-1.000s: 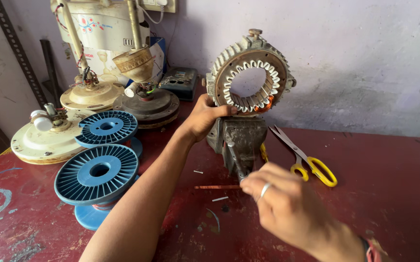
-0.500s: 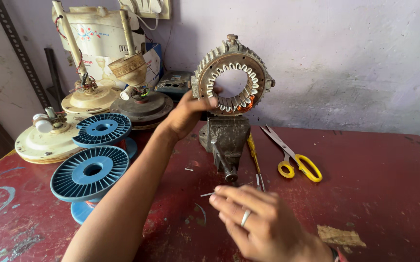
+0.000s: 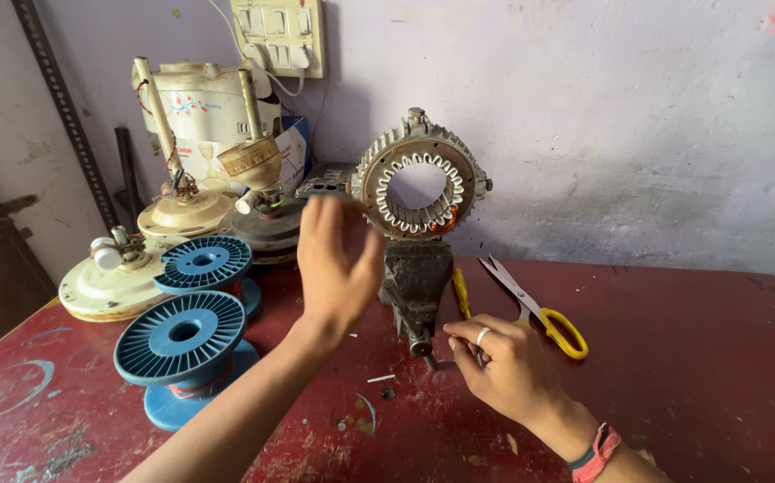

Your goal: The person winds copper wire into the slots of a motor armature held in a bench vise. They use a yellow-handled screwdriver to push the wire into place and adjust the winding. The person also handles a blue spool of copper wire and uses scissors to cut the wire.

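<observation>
Left hand [image 3: 338,268] off stator [image 3: 419,183], blurred

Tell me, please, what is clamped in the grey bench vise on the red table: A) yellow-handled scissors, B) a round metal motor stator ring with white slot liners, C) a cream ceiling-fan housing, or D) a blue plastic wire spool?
B: the round metal motor stator ring stands upright in the grey bench vise, while the spools, scissors and fan housing lie apart on the red table.
</observation>
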